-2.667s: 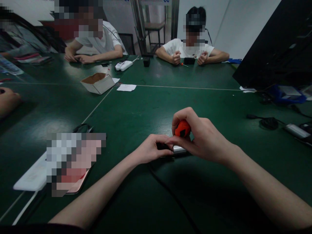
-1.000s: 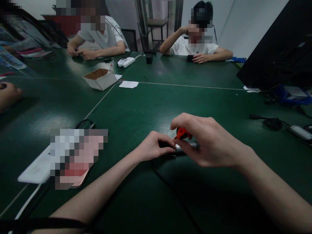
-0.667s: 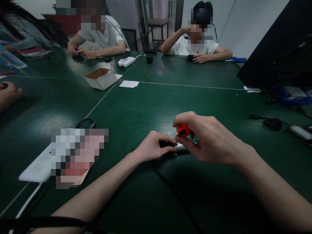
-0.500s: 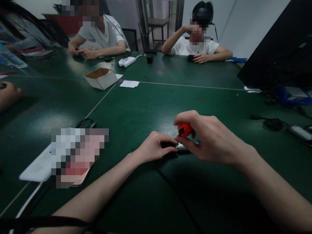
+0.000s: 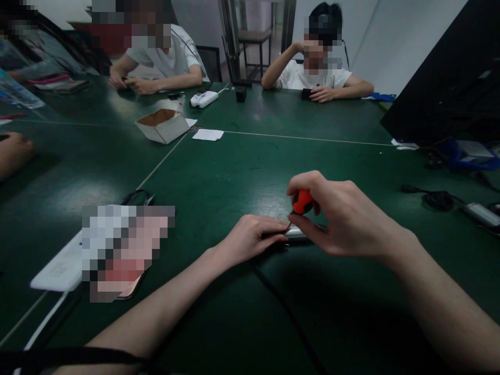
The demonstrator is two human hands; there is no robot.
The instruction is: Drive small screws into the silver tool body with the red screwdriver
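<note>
My right hand (image 5: 339, 219) grips a screwdriver (image 5: 303, 202) by its orange and black handle. Its thin shaft slants down to the left, towards a slim silver piece (image 5: 297, 233) low over the green table. My left hand (image 5: 253, 237) pinches the left end of that silver piece, fingers and thumb closed on it. The tip of the screwdriver is close to the left fingertips; what it touches is too small to make out. Part of the silver piece is hidden behind my right thumb. A black cable (image 5: 285, 307) runs along the table below my hands.
Two phones (image 5: 64, 265) lie at left. Farther off are an open cardboard box (image 5: 162, 127), a paper slip (image 5: 208, 135) and a white power strip (image 5: 203, 99). At right lies a silver device (image 5: 482, 213) with a black cable. Two people sit opposite; another person's hand (image 5: 15, 153) shows at left.
My right hand has lifted slightly and shifted right with the screwdriver, and its shaft now shows. The left fingers have straightened and moved a little right along the silver piece.
</note>
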